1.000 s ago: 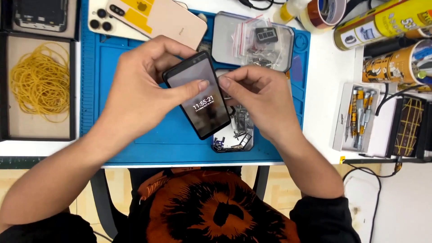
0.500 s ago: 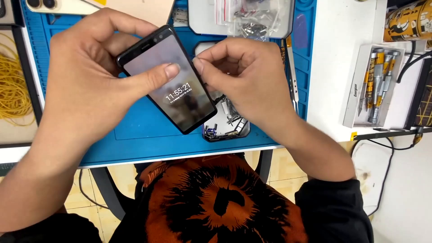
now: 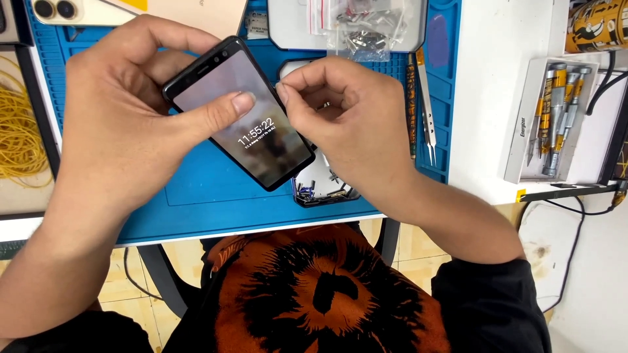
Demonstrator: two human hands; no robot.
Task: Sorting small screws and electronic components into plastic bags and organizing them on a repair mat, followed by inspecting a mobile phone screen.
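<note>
My left hand [image 3: 124, 124] holds a black smartphone [image 3: 261, 140] above the blue work mat [image 3: 196, 202], thumb lying across its lit screen. My right hand [image 3: 340, 121] pinches the phone's right edge between thumb and forefinger; whether something small sits in that pinch is hidden. Under the right hand lies a small tray of screws and tiny parts [image 3: 320, 186], partly covered.
A gold phone back [image 3: 131, 10] lies at the mat's top left. A clear bag of metal parts [image 3: 366, 26] sits at the top. Tweezers [image 3: 425, 104] rest on the mat's right side. A box of screwdrivers [image 3: 553, 117] stands to the right, yellow rubber bands [image 3: 16, 131] at left.
The view has shifted so the phone and hands sit higher and larger. My left thumb has slid further across the screen. The right hand's fingers have curled tighter at the phone's edge.
</note>
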